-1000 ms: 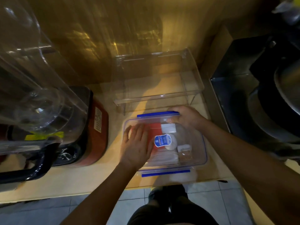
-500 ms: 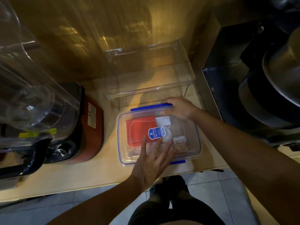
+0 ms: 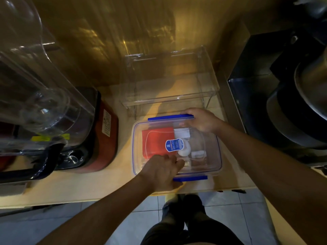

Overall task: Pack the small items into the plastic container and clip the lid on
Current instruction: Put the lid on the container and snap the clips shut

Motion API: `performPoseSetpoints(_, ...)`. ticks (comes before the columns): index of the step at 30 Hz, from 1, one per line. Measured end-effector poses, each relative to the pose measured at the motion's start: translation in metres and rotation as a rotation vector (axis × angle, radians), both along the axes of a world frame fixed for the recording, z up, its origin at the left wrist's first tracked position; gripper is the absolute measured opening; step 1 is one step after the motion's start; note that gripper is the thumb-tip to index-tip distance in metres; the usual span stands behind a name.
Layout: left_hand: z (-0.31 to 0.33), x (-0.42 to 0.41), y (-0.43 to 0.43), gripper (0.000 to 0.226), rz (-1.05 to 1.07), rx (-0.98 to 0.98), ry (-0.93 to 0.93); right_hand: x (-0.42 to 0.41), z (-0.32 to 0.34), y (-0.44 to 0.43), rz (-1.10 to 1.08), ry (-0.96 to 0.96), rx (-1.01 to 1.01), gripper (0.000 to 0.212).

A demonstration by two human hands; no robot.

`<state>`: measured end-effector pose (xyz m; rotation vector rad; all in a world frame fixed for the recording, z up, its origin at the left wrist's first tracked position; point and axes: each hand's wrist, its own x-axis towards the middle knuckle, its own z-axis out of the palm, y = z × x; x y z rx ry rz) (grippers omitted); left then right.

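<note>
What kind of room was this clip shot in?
Most likely a home kitchen: a blender with a clear jug sits on a wooden counter, dark pots are stacked at right, and the floor is tiled.

Your things sit on a pale wooden counter [image 3: 85, 184] that ends at a tiled floor [image 3: 109, 225]. On it, the lidded plastic container [image 3: 210, 156] stands near the front edge, with a clear acrylic stand [image 3: 169, 96] just behind it. A red-based blender [image 3: 99, 138] stands to its left.
</note>
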<state>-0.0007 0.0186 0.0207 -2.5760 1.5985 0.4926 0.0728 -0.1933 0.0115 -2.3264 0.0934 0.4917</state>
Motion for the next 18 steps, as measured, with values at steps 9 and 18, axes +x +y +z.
performPoseSetpoints(9, 0.014, 0.022, -0.022, 0.039, -0.261, 0.156, 0.066, 0.001, 0.002, 0.001, -0.006, -0.038, 0.068, 0.043)
performPoseSetpoints(18, 0.017, 0.024, -0.023, 0.040, -0.272, 0.165, 0.125, 0.004, -0.003, 0.001, 0.011, -0.061, 0.047, 0.040)
